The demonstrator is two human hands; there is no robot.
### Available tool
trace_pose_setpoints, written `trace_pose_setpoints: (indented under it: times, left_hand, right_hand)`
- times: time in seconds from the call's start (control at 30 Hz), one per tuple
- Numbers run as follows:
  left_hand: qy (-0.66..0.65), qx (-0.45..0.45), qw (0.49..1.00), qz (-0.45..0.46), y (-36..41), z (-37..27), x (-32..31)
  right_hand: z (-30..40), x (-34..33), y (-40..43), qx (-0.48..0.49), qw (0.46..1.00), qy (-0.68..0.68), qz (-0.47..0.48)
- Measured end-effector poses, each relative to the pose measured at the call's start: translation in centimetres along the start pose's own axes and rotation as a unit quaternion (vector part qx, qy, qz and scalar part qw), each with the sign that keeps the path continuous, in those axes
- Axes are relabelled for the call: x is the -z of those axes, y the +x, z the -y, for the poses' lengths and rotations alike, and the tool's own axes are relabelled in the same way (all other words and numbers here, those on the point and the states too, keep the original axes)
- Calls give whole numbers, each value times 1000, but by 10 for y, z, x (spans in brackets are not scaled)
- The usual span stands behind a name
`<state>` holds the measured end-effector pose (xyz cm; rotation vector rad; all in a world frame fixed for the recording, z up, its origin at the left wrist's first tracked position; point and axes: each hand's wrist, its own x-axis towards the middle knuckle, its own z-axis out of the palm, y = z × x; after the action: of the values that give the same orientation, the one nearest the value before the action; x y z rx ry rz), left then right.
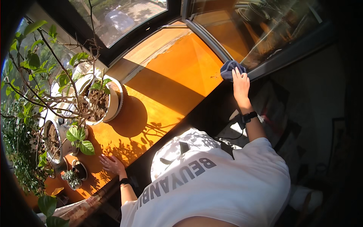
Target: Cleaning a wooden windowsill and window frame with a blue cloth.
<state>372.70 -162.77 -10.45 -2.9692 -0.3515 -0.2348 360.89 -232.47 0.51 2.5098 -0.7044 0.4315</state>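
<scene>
My right hand (241, 85) presses a folded dark blue cloth (227, 71) against the lower part of the open window sash's frame (210, 39), beside the sill's front edge. The fingers lie over the cloth; its underside is hidden. My left hand (111, 164) rests with fingers spread on the orange-brown windowsill (170, 65), holding nothing. Near it stand a small potted succulent (71, 178) and a white pot (68, 144) with soil. Farther along the sill is a larger white flowerpot (113, 99) with a leafy, branching plant.
Leafy branches (37, 62) spread over the left side. The sash's glass pane (263, 31) reflects the sill and plants. A dark window frame (119, 51) borders the back. A patterned curtain (88, 207) hangs at the lower left. A cable hangs from the band on my right wrist.
</scene>
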Motion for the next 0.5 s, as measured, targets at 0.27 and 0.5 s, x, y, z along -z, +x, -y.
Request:
trace_pose_setpoints:
  times: [0.27, 0.5]
  left_hand:
    - [6, -18, 999, -44, -2, 6, -11]
    - [2, -21, 998, -60, -1, 5, -12]
  right_hand:
    - [30, -34, 28, -3, 997, -65, 42]
    - [53, -53, 83, 16, 996, -70, 43]
